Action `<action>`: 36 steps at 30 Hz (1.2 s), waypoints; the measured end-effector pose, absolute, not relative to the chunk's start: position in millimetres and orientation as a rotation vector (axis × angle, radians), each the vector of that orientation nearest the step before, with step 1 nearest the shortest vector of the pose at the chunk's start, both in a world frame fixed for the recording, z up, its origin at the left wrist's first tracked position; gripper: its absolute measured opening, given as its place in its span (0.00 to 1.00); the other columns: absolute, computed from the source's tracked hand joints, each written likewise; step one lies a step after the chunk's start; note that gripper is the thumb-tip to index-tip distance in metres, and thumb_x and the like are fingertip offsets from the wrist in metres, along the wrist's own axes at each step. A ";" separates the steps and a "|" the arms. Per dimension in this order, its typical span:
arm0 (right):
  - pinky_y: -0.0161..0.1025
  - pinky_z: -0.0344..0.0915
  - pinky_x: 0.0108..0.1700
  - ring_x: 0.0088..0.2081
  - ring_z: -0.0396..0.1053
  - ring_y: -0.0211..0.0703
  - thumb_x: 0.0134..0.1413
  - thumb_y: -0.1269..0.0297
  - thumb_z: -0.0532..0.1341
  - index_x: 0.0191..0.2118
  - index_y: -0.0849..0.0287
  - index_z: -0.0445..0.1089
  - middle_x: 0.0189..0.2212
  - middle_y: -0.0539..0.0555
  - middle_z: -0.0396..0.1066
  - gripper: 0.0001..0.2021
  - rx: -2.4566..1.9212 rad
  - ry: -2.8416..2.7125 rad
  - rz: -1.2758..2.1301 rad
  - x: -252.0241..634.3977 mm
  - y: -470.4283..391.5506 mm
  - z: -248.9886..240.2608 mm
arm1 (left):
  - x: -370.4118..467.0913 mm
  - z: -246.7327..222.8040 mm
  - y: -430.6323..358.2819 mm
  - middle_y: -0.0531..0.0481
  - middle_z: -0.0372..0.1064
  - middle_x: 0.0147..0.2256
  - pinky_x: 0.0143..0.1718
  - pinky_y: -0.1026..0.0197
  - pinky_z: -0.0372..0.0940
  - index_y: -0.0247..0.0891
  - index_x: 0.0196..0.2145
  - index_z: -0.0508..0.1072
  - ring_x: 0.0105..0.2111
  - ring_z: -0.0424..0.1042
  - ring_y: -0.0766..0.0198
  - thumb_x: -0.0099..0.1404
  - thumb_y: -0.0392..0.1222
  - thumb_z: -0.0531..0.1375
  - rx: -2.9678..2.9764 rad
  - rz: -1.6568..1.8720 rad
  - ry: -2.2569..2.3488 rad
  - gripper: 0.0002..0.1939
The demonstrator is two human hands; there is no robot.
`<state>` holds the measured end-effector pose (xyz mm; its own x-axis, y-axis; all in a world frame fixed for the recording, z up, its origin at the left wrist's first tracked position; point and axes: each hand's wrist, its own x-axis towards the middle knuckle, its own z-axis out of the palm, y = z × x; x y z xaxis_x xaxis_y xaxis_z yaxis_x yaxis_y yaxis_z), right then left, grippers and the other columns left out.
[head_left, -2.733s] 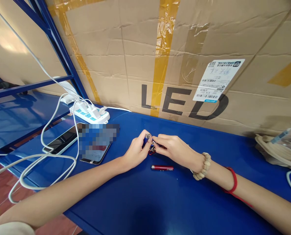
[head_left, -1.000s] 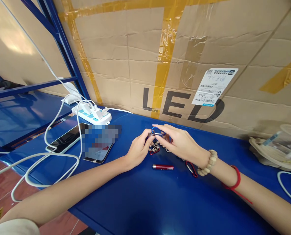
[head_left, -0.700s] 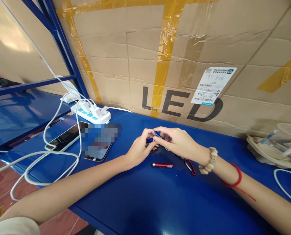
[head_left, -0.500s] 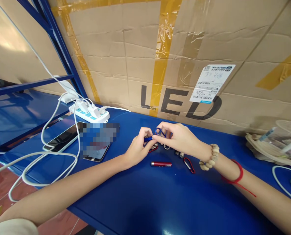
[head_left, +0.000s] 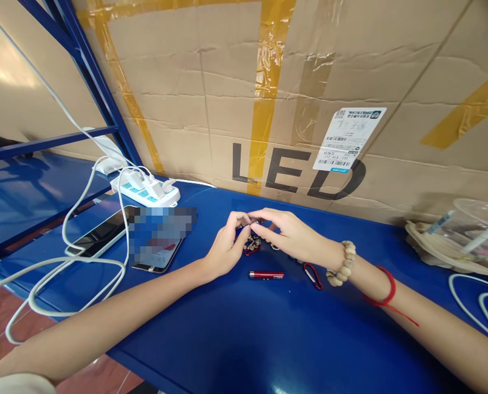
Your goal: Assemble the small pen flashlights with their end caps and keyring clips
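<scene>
My left hand (head_left: 227,244) and my right hand (head_left: 287,234) meet at the fingertips above the blue table. Both are closed in a pinch around a small item, mostly hidden, with only bits of blue showing between the fingers. Right under the fingers lie small metal parts (head_left: 253,242) with a red clip among them. Nearer to me a red cylinder (head_left: 266,275) with a silver end lies flat on the table. To its right, below my right wrist, rests a red carabiner (head_left: 312,276).
A white power strip (head_left: 147,191) with plugs and looping white cables stands at the left, behind two phones (head_left: 100,232). A large cardboard box (head_left: 227,82) rises behind the table (head_left: 277,339). A clear plastic container (head_left: 469,230) sits at the right.
The blue cylinder and blue carabiner that showed between my fingers are now mostly hidden. My right hand's fingers have moved over my left fingertips. The whole view has shifted slightly.
</scene>
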<state>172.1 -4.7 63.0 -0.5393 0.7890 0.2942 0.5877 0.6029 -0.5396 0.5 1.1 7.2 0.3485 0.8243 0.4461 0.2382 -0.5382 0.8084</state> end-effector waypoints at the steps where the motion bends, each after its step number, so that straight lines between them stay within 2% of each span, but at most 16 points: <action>1: 0.37 0.64 0.35 0.34 0.69 0.40 0.61 0.58 0.50 0.49 0.57 0.68 0.40 0.56 0.72 0.17 -1.085 -2.324 0.548 171.4 -4.6 61.7 | 0.4 7.2 1.1 0.52 0.64 0.35 0.38 0.63 0.61 0.40 0.38 0.55 0.34 0.65 0.68 0.67 0.43 0.48 1.956 1.181 0.914 0.05; 6: 0.34 0.60 0.30 0.25 0.64 0.35 0.58 0.62 0.52 0.43 0.59 0.72 0.29 0.51 0.73 0.14 -1.150 -2.300 0.578 174.8 -4.4 68.7 | 0.4 5.9 1.9 0.52 0.64 0.35 0.37 0.63 0.61 0.40 0.41 0.55 0.34 0.65 0.68 0.66 0.44 0.49 1.924 1.215 0.939 0.08; 9: 0.33 0.58 0.28 0.23 0.61 0.34 0.53 0.64 0.54 0.37 0.60 0.73 0.24 0.50 0.69 0.11 -1.198 -2.199 0.510 182.8 -2.4 79.6 | 0.6 5.1 3.6 0.50 0.63 0.37 0.38 0.62 0.61 0.39 0.44 0.55 0.35 0.64 0.67 0.67 0.45 0.47 1.908 1.244 0.985 0.10; 12: 0.33 0.54 0.25 0.20 0.56 0.33 0.53 0.65 0.52 0.34 0.62 0.71 0.20 0.48 0.64 0.11 -1.247 -2.059 0.489 189.1 0.6 85.2 | 0.4 4.2 4.6 0.49 0.63 0.38 0.39 0.61 0.61 0.39 0.45 0.55 0.35 0.64 0.67 0.68 0.45 0.46 1.915 1.241 1.048 0.11; 17: 0.33 0.52 0.25 0.21 0.54 0.32 0.54 0.58 0.54 0.32 0.60 0.65 0.21 0.47 0.61 0.10 -1.226 -2.039 0.622 184.1 1.0 79.3 | -0.8 2.9 4.7 0.52 0.61 0.34 0.34 0.62 0.59 0.40 0.42 0.58 0.28 0.60 0.69 0.66 0.46 0.48 2.089 1.138 1.067 0.10; 23: 0.32 0.52 0.25 0.22 0.53 0.32 0.46 0.49 0.62 0.29 0.59 0.61 0.20 0.45 0.57 0.17 -1.181 -1.980 0.685 175.7 -12.3 88.4 | -2.0 5.9 4.1 0.52 0.59 0.31 0.35 0.63 0.60 0.38 0.31 0.61 0.31 0.61 0.67 0.67 0.44 0.45 2.316 1.110 0.963 0.11; 27: 0.31 0.51 0.22 0.19 0.53 0.30 0.46 0.46 0.61 0.24 0.59 0.58 0.17 0.44 0.55 0.20 -1.271 -1.859 0.669 178.5 -26.9 91.3 | -1.8 7.0 -1.0 0.51 0.61 0.30 0.35 0.63 0.61 0.37 0.28 0.64 0.31 0.63 0.67 0.64 0.44 0.51 2.599 0.983 0.721 0.10; 32: 0.30 0.48 0.16 0.13 0.52 0.29 0.49 0.44 0.58 0.32 0.58 0.62 0.14 0.42 0.56 0.20 -1.396 -1.688 0.943 180.7 -47.2 71.9 | -1.3 7.6 -7.5 0.50 0.63 0.28 0.32 0.62 0.61 0.37 0.25 0.64 0.30 0.64 0.65 0.59 0.46 0.55 2.842 0.887 0.511 0.10; 36: 0.30 0.49 0.15 0.13 0.55 0.29 0.52 0.45 0.55 0.41 0.60 0.66 0.17 0.44 0.60 0.22 -1.398 -1.640 1.105 179.2 -59.6 59.9 | -0.5 10.5 -12.0 0.47 0.67 0.33 0.39 0.60 0.63 0.37 0.31 0.68 0.35 0.67 0.62 0.59 0.46 0.54 2.897 0.825 0.495 0.10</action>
